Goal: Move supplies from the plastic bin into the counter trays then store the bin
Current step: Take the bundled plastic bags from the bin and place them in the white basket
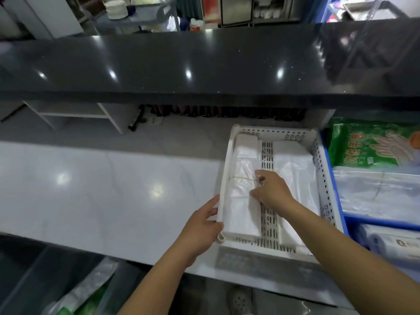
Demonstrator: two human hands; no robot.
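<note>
A white perforated tray (278, 133) sits on the pale counter at the right. Inside lie two stacks of white plastic bags: a left bundle (242, 201) tied with a yellow rubber band, and a right stack (295, 169). My right hand (271, 193) rests on the left bundle's right edge, fingers pinching at the rubber band. My left hand (202, 228) holds the tray's near-left corner, thumb along its left rim. A clear plastic bin (29, 287) with green and white packets stands below the counter at lower left.
A blue tray (330, 176) to the right holds a green glove packet (372, 144), clear bag packs (377, 192) and rolls (391, 244). A raised black countertop (181, 64) runs along the back. The pale counter (102, 189) stretches left of the white tray.
</note>
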